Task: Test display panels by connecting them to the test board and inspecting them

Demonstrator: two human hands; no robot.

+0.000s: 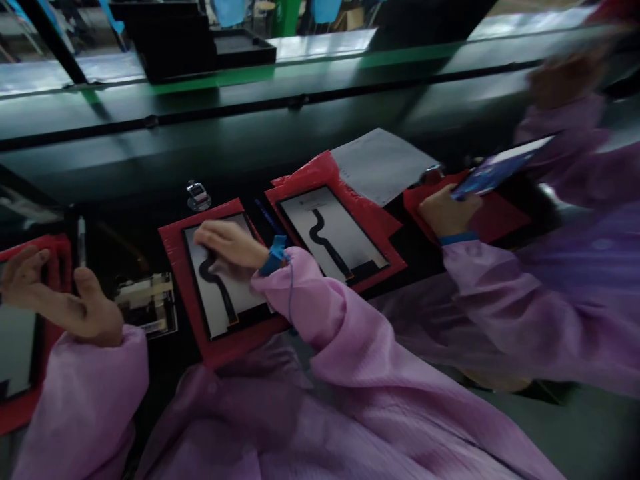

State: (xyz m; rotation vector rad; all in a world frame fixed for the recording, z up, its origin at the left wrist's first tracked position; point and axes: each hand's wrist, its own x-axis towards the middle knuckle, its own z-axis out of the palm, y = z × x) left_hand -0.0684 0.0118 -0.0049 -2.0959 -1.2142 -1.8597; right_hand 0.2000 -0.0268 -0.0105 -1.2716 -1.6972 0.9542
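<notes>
My right hand [230, 243] is palm down over the upper part of a flat display panel [203, 303] with a black S-shaped flex cable [220, 287]. Its fingertips are blurred and partly hidden, so I cannot tell whether they grip anything. The panel lies on a red bag [200, 347]. My left hand [65, 303] is open, thumb apart, fingers loosely bent, above the edge of another panel [15, 340] at the far left. That panel rests on a red sheet [63, 260]. A blue band [275, 257] circles my right wrist.
Right of me lies another panel with a cable [345, 220] on a red bag, beside white paper [380, 163]. A co-worker's hand [450, 210] holds a screen [500, 167]. A small metal-and-glass device [199, 195], a pen [81, 240] and a part with tape [147, 300] lie about.
</notes>
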